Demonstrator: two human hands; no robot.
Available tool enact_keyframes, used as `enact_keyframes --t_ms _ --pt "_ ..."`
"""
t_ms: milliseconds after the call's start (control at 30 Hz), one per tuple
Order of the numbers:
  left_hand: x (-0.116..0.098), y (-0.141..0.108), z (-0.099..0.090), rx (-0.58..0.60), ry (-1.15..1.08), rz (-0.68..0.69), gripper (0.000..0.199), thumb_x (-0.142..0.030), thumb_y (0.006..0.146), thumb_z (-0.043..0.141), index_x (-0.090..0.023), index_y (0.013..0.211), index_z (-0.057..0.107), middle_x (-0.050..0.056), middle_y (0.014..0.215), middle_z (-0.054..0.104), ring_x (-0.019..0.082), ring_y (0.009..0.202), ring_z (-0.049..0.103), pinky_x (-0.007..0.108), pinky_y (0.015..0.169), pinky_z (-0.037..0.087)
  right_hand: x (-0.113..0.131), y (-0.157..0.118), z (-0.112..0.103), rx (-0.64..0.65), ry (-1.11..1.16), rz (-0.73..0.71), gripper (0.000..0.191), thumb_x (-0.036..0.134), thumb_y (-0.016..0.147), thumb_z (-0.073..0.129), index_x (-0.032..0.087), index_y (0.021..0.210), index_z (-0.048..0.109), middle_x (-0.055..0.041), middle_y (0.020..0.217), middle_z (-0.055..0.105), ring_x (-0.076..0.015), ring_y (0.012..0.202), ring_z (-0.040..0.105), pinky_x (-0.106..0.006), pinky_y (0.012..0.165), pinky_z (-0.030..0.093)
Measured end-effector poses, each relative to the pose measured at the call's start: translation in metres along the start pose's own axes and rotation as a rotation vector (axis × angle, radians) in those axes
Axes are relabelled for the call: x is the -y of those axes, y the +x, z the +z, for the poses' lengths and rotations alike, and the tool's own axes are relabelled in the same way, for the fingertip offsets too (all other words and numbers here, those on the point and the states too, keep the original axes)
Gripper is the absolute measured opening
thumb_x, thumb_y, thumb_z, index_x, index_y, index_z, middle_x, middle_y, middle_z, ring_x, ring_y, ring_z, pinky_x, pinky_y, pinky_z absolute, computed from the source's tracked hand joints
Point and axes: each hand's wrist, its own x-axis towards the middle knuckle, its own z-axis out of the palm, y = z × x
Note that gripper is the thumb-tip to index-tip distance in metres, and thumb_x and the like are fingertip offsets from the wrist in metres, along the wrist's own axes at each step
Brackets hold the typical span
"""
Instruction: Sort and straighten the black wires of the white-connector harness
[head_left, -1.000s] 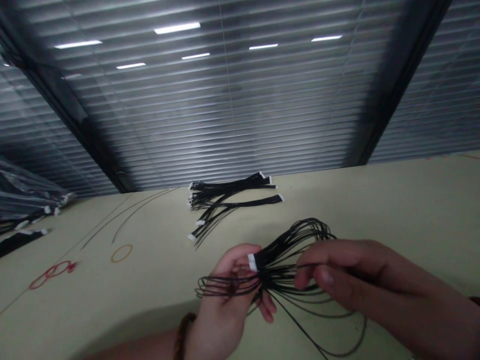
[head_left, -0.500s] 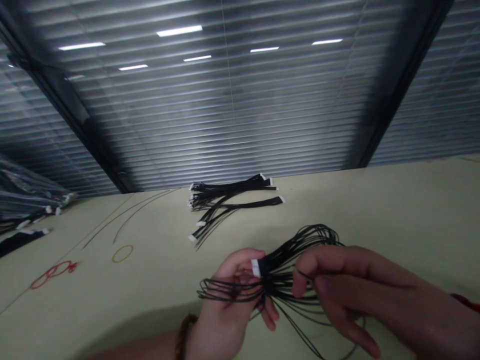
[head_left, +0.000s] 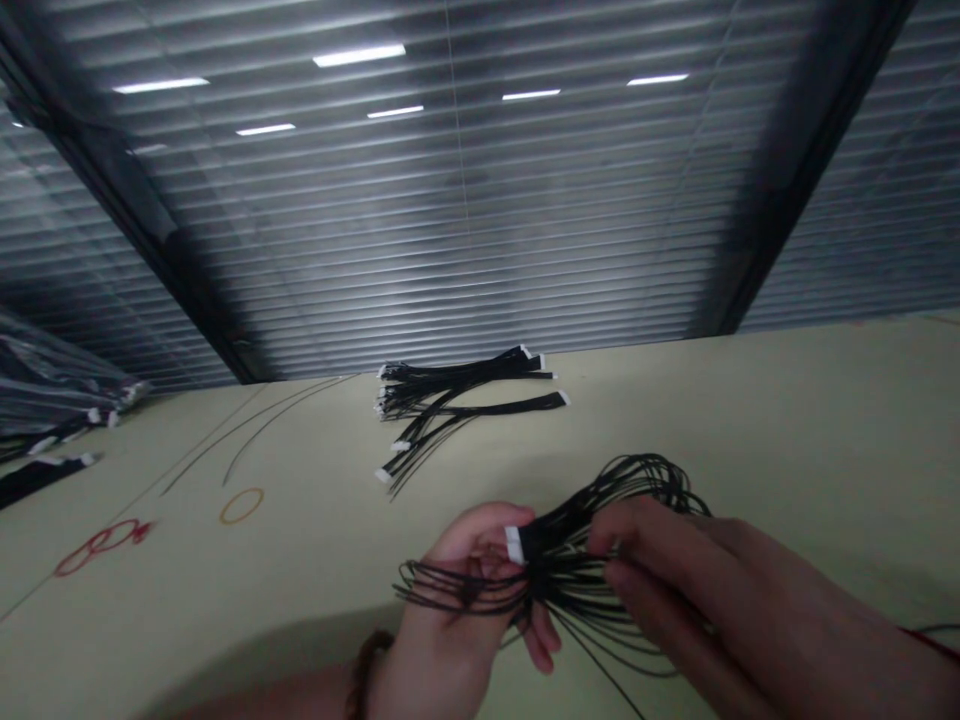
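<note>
My left hand [head_left: 472,570] is closed round the middle of a black wire harness [head_left: 574,515], its wires looping out to both sides. A white connector [head_left: 514,545] on the harness shows between the thumb and the wires. On the right side of the bundle, my right hand [head_left: 697,590] has thumb and forefinger pinched together on a black wire. Its other fingers are mostly hidden behind the hand. Loose wire ends hang below the bundle.
Several black wire harnesses with white connectors [head_left: 465,385] lie at the table's back edge. To the left are a yellow rubber band [head_left: 241,506], red loops [head_left: 105,547], thin loose wires [head_left: 247,430] and a clear plastic bag [head_left: 60,390]. Blinds [head_left: 465,220] rise behind the table [head_left: 787,430].
My right hand's thumb and forefinger have come together on a wire, and its lower fingers have drawn in. The left hand keeps its hold on the harness, almost unmoved.
</note>
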Motion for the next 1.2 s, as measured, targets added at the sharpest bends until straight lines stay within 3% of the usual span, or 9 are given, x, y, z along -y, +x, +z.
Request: enact_keyframes --t_ms 100,267,433,833,1200 --pt "0.004 -0.003 -0.005 0.057 -0.067 -0.013 0.040 0.003 0.083 0.051 -0.024 0.109 0.063 0.000 0.085 0.071 0.010 0.061 0.070 0.014 0.050 0.057 0.001 -0.003 0.009 -0.102 -0.133 -0.080 0.019 0.016 0.086 0.036 0.019 0.079 0.052 -0.0007 0.062 0.059 -0.0135 0.049 0.055 -0.025 0.042 0.040" --pt "0.009 -0.004 -0.008 0.107 -0.114 -0.041 0.045 0.007 0.084 0.044 -0.023 0.113 0.060 0.002 0.090 0.073 0.011 0.065 0.071 0.014 0.053 0.057 -0.002 -0.005 0.019 -0.267 -0.181 -0.306 0.020 0.014 0.091 0.036 0.020 0.082 0.052 -0.0001 0.074 0.064 -0.0128 0.065 0.060 -0.026 0.057 0.043" --pt "0.006 -0.004 0.000 0.107 -0.112 -0.023 0.043 0.006 0.083 0.050 -0.025 0.110 0.062 0.000 0.087 0.074 0.010 0.064 0.071 0.012 0.053 0.056 -0.002 -0.002 0.021 -0.386 -0.216 -0.343 0.023 0.017 0.096 0.032 0.021 0.084 0.052 0.0035 0.070 0.064 -0.0104 0.064 0.058 -0.026 0.057 0.040" --pt "0.003 -0.005 0.006 0.091 -0.079 -0.029 0.039 0.002 0.084 0.053 -0.026 0.107 0.064 0.000 0.083 0.074 0.010 0.065 0.071 0.012 0.054 0.055 0.002 -0.004 0.026 -0.410 -0.355 -0.357 0.032 0.018 0.097 0.029 0.019 0.081 0.057 0.0013 0.069 0.066 -0.0120 0.063 0.059 -0.027 0.057 0.041" --pt "0.011 -0.006 0.001 0.093 -0.136 0.029 0.029 -0.006 0.086 0.055 -0.023 0.108 0.063 0.002 0.084 0.075 0.012 0.064 0.072 0.014 0.052 0.055 0.004 -0.009 0.029 -0.399 -0.489 -0.347 0.022 0.030 0.090 0.046 0.021 0.082 0.064 -0.0038 0.064 0.062 -0.0148 0.064 0.058 -0.023 0.057 0.049"
